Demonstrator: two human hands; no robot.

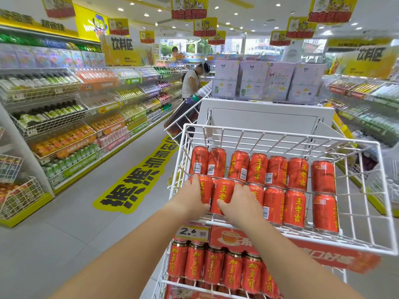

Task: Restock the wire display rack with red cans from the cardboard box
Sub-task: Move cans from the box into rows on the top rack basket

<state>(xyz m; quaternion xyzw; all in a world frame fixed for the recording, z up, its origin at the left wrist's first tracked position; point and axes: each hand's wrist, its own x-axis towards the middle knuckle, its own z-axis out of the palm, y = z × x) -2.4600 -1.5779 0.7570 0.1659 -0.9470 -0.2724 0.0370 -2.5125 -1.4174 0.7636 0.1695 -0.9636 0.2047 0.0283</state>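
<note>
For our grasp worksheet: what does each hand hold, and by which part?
Left hand grips the end red aluminium can round its side wall; right hand grips the neighbouring red can likewise.

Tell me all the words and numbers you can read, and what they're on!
"王老吉": on the red cans in the top wire basket.
"加多宝": on the lower cans beneath it.
"2.6": on the price tag at the basket's front.
"饮料区": on the yellow hanging signs, left and right.
Too blurred, small or warped to read: floor sticker, barcodes, shelf tags, ceiling banners.
</note>
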